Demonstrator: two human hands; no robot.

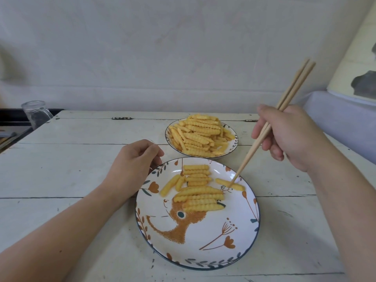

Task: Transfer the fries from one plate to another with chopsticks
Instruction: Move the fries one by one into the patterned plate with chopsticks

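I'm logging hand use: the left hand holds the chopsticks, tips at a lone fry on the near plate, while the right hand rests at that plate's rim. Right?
Hands are swapped. The head view shows the right hand holding the chopsticks, tips at the lone fry on the near plate; the left hand rests at its rim.

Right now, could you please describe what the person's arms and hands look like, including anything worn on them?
Both hands, left and right, are bare: no gloves, rings, watch or bracelets show. Both forearms are bare too, with no sleeve in view up to the frame's edge.

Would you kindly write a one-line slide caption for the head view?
Right hand lowers chopsticks onto a fry on the near plate; left hand steadies its rim.
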